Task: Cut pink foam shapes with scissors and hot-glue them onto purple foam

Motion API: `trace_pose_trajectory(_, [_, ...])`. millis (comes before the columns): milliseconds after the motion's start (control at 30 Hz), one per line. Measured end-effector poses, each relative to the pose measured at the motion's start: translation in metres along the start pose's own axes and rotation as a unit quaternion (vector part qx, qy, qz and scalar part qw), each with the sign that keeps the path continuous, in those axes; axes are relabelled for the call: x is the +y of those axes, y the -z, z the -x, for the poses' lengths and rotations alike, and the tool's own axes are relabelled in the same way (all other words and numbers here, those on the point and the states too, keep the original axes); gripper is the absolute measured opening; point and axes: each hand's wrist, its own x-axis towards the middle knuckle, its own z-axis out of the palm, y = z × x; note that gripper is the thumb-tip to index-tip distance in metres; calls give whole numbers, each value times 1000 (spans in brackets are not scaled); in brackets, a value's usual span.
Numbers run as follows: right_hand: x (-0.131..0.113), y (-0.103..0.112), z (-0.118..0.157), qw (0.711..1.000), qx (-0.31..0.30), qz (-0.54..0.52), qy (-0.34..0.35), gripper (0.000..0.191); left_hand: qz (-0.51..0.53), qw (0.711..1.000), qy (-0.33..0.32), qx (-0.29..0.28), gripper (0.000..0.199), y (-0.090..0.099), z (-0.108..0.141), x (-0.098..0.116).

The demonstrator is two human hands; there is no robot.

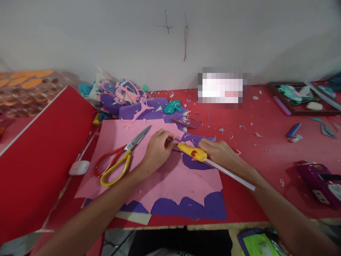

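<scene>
In the head view, the right hand point(220, 151) holds the yellow glue gun point(187, 149) tight at four o'clock. The left hand point(157, 147) has its fingers together near the tip; I can't tell on what. The pink sheet point(181, 183) at six o'clock looks cut; gluing seems unfinished.

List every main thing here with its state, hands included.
Glue gun: gripped in the right hand, glue stick jutting from its back.
Left hand: curled, grip unclear.
Scissors: shut, lying flat.
Pink sheet: spread, edge jagged.
Purple sheet: partly covered.
Scrap pile: tangled.
Tray: open, holding pieces.
Red board: tilted.
</scene>
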Motion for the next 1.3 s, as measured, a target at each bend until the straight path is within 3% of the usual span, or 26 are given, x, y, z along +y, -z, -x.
trace_pose_trajectory(167, [1,-2,0,1000,-3,8,6,30,-2,999,-31,-23,10,10,-2,-8])
trace_pose_trajectory(333, [0,-2,1,1000,5,7,3,28,-107,971,-197,-81,26,39,-5,-26])
trace_pose_trajectory(500, [-2,2,0,1000,-2,4,1,26,-157,944,-261,-126,37,48,-3,-32])
trace_pose_trajectory(733, [-3,2,0,1000,-7,13,1,23,-132,943,-273,-134,41,44,2,-33])
trace_pose_trajectory(1067, [-8,7,0,1000,-13,19,3,18,-112,953,-238,-149,53,39,19,-30])
trace_pose_trajectory(1300, [2,-5,1,1000,-16,21,12,13,-122,954,-209,-178,62,33,26,-23])
